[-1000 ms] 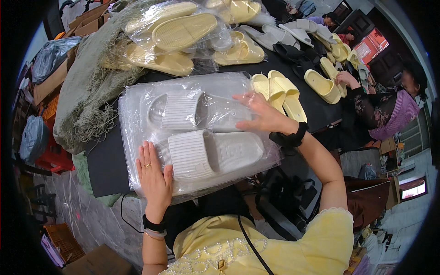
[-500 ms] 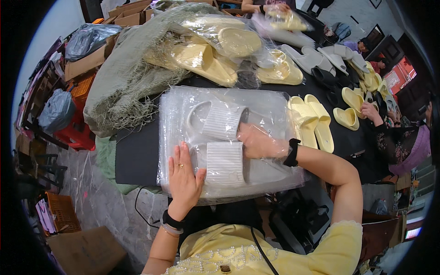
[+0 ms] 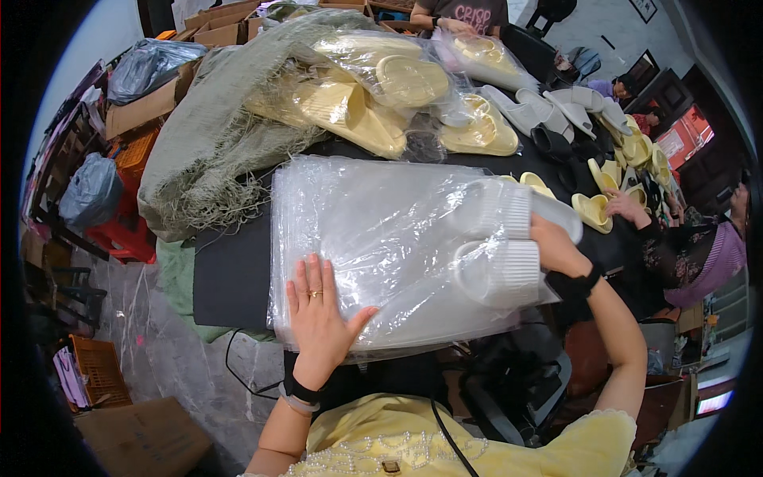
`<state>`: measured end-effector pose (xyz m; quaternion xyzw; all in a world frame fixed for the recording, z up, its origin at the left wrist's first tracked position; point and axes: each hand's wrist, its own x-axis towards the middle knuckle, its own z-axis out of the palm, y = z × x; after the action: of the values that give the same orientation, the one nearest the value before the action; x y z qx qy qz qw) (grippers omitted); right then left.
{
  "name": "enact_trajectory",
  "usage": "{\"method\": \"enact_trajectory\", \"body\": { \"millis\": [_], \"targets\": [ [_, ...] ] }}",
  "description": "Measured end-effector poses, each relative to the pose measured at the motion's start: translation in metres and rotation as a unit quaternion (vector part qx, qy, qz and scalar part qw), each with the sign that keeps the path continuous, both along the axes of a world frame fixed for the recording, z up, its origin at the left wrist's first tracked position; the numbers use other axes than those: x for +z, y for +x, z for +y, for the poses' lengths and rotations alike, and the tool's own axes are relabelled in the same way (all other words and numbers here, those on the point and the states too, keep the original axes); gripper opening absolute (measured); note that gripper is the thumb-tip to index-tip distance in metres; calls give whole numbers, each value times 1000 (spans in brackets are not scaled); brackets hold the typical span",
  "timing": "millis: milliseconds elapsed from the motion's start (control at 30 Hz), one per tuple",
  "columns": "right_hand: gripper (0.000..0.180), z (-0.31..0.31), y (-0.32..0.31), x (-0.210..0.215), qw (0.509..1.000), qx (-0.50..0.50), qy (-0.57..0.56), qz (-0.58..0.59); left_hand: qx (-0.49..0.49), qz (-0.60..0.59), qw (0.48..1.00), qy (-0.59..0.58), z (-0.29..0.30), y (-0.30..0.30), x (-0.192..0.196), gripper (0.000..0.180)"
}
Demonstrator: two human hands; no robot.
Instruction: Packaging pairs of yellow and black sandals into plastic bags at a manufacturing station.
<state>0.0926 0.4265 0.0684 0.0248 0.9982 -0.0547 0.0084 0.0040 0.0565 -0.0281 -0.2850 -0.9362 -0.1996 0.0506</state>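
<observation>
My left hand (image 3: 324, 314) lies flat, thumb spread, on the left part of a stack of clear plastic bags (image 3: 381, 191). A pair of white slippers (image 3: 509, 274) with ribbed straps lies side by side at the stack's right end, clear film over at least part of them. My right hand (image 3: 560, 248) reaches in from the right and grips the pair at the straps. Its fingertips are hidden by the slippers. I cannot tell how far the film encloses the pair.
Bagged yellow slippers (image 3: 350, 111) and a frayed woven sack (image 3: 207, 135) lie beyond the stack. Yellow slippers (image 3: 536, 184) stick out behind the white pair. A co-worker's hand (image 3: 628, 208) touches yellow slippers at right. Another person (image 3: 469, 16) stands across the table.
My right hand has carried the white slippers rightward from the stack's middle to its right end. My left hand stays flat on the bags. Across the table, a bagged yellow pair has been set down.
</observation>
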Motion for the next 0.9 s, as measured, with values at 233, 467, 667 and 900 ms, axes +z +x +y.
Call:
{"method": "enact_trajectory", "body": {
  "millis": [233,467,667,900],
  "targets": [
    [37,44,68,51,964,-158,32,214,44,-4,998,-43,-8,8,9,92],
    [30,-40,40,68,895,-117,-319,288,-77,0,997,-9,-3,7,8,71],
    [17,-185,-42,29,862,141,-485,47,-220,60,973,-26,-37,11,-31,60],
    [29,-216,-49,-40,951,62,-282,-112,-178,-193,934,244,-66,26,-90,49]
  ]
}}
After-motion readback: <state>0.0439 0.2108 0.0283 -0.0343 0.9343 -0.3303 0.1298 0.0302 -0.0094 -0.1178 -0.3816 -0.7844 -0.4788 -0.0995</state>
